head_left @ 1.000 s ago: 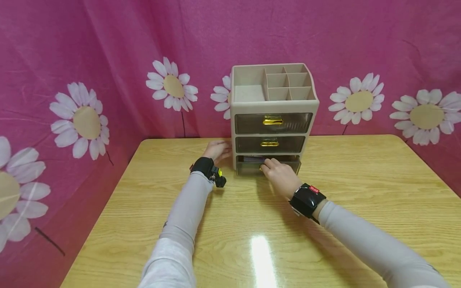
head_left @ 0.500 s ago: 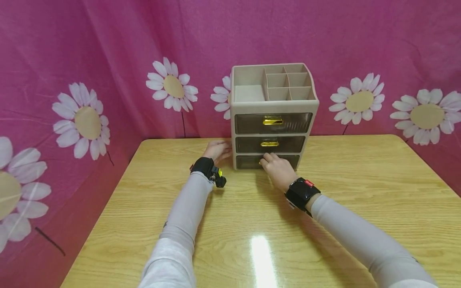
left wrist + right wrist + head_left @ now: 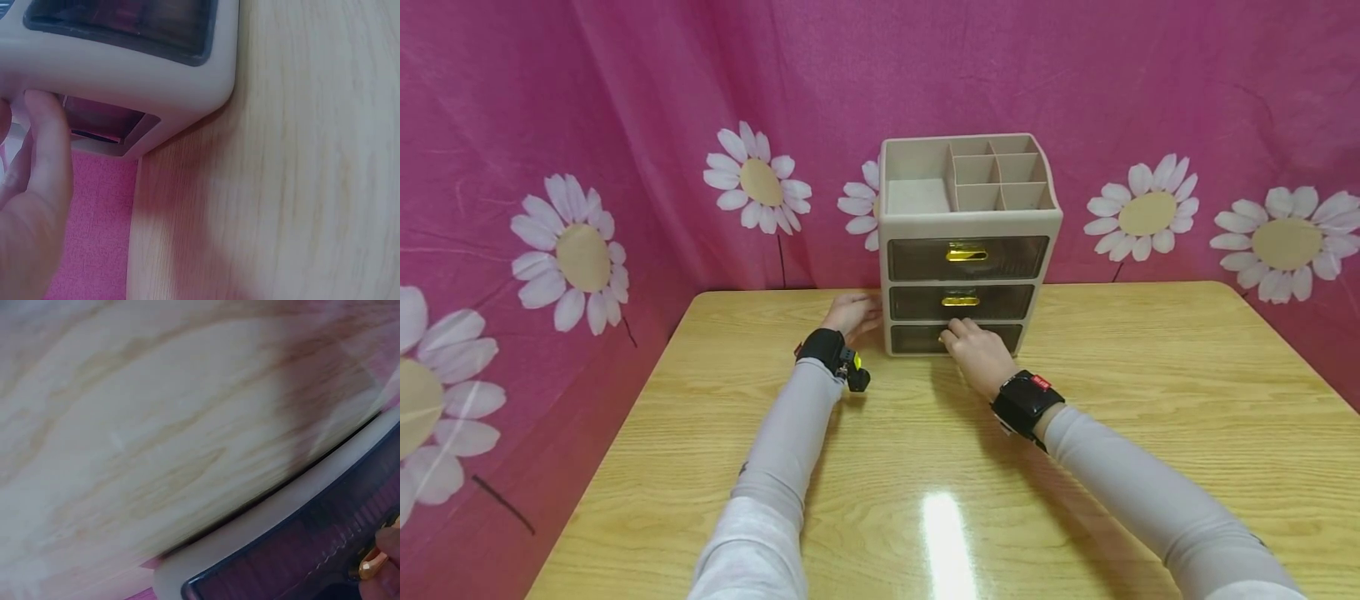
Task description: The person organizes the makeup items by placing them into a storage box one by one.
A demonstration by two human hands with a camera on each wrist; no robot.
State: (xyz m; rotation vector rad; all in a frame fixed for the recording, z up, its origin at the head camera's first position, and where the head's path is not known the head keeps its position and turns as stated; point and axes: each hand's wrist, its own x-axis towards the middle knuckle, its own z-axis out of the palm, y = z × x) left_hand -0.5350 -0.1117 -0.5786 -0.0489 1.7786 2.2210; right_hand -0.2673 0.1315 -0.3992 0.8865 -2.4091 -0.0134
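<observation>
A beige desktop drawer organizer (image 3: 972, 225) stands at the back of the table, its three smoky drawers pushed in. On the bottom drawer (image 3: 913, 339) my right hand (image 3: 981, 358) pinches the small gold handle (image 3: 374, 564), most of which the fingers cover in the head view. My left hand (image 3: 852, 315) rests against the organizer's left side, low down. In the left wrist view, the left fingers (image 3: 50, 137) lie fairly straight, their tips at the side wall next to a cut-out opening (image 3: 103, 122).
Divided compartments (image 3: 1000, 175) form the organizer's top. Gold handles mark the upper drawer (image 3: 917, 260) and middle drawer (image 3: 917, 303). The wooden table (image 3: 865, 467) meets a pink curtain (image 3: 820, 75) with white daisies behind and at the left.
The bottom drawer, partly out a second ago, has slid fully in with my right hand pushing forward on it. Over the last half second both hands stay nearly still.
</observation>
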